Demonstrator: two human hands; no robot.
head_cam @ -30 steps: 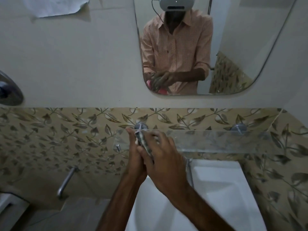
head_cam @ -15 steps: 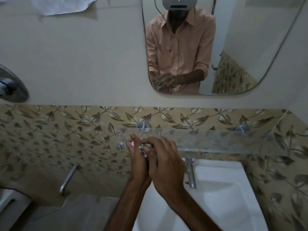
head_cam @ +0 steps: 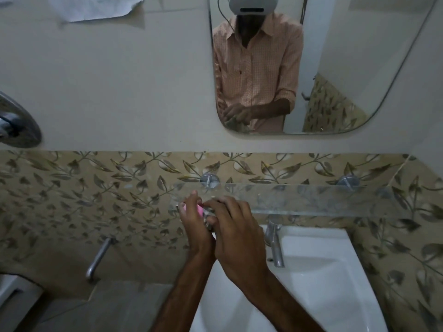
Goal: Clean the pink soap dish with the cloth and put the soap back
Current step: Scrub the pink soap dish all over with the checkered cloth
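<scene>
My left hand (head_cam: 195,226) grips the pink soap dish (head_cam: 199,209); only a small pink strip shows between the fingers. My right hand (head_cam: 236,232) presses a grey patterned cloth (head_cam: 208,218) against the dish, and the cloth is mostly hidden under the fingers. Both hands are held together above the left edge of the white sink (head_cam: 318,279), just below the left end of the glass shelf (head_cam: 299,198). No soap is visible.
A chrome tap (head_cam: 275,245) stands at the sink's back edge, right of my hands. A metal pipe (head_cam: 98,259) juts from the patterned tile wall at left. A mirror (head_cam: 335,68) hangs above, reflecting a person in a checked shirt.
My hands have lowered slightly from the shelf's level toward the sink. A strip of the pink dish now shows between the left fingers, and the right hand has shifted over the cloth.
</scene>
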